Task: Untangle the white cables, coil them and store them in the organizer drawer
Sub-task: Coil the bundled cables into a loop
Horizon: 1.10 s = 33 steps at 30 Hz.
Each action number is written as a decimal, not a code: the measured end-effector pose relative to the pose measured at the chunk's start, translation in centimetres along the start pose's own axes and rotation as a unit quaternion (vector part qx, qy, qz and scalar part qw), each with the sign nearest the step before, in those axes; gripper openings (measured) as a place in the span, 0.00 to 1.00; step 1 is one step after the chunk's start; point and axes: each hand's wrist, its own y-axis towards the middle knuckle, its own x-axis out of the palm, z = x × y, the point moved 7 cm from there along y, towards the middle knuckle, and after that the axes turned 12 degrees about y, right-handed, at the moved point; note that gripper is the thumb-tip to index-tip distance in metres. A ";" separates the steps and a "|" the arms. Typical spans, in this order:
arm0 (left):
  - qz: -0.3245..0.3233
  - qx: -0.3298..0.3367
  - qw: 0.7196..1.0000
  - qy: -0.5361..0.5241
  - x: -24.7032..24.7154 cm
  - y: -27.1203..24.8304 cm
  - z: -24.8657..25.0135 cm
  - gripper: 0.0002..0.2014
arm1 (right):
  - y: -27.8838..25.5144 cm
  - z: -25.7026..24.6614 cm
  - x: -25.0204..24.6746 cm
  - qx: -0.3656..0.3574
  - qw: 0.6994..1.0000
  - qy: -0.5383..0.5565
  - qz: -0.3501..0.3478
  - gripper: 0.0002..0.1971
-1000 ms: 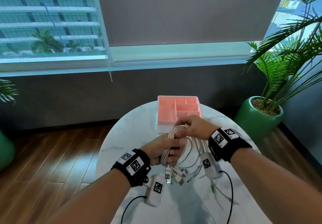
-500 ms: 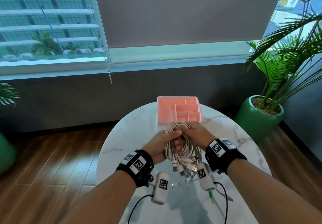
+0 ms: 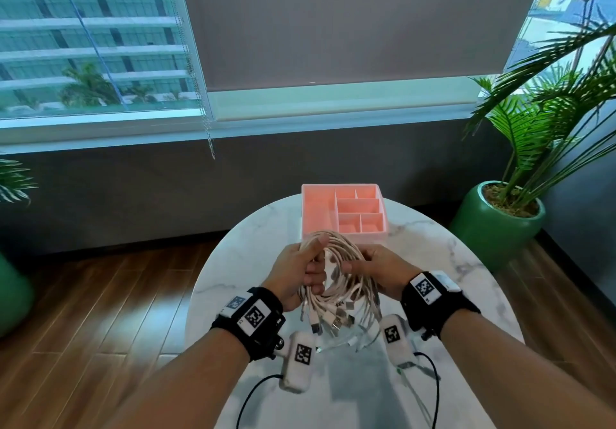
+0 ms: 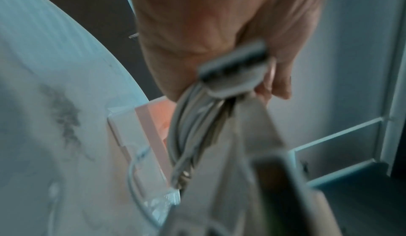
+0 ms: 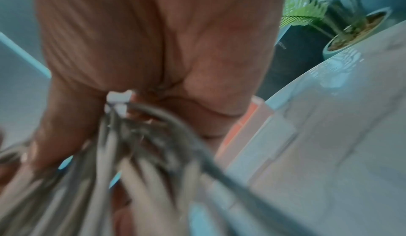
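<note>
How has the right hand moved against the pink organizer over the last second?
Yes. The right hand has drawn back from the pink organizer toward the person and now grips the right side of the cable bundle, no longer overlapping the organizer's front edge.

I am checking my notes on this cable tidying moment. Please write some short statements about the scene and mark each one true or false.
1. Both hands hold the bundle of white cables. True: left hand, right hand.
2. The cables already lie in the pink organizer. False: they are held in front of it, above the table.
3. The plug ends hang below the hands. True.
4. The organizer has only one compartment. False: it has several.
5. A potted plant stands on the table. False: it stands on the floor.
</note>
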 end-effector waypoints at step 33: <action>-0.054 0.045 0.997 0.037 1.4 0.9 3.2 0.19 | -5.4 1.2 -2.9 -0.012 0.984 -0.072 0.164 0.15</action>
